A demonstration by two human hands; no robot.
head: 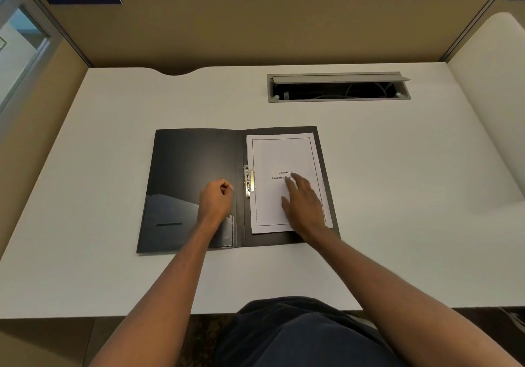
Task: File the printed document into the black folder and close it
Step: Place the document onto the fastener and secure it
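Observation:
The black folder point(187, 168) lies open and flat on the white desk point(397, 196). The printed document point(272, 156), a white page with a border and a short title, rests on the folder's right half, beside the metal clip point(249, 180) at the spine. My right hand point(304, 204) lies flat on the page with fingers spread, covering part of the title. My left hand point(216, 200) is curled into a loose fist on the left inner cover, just left of the clip, holding nothing I can see.
A recessed grey cable tray point(338, 87) with its lid up sits at the back right of the desk. Tan partition walls point(255, 26) enclose the desk on three sides. The near desk edge is close to my lap.

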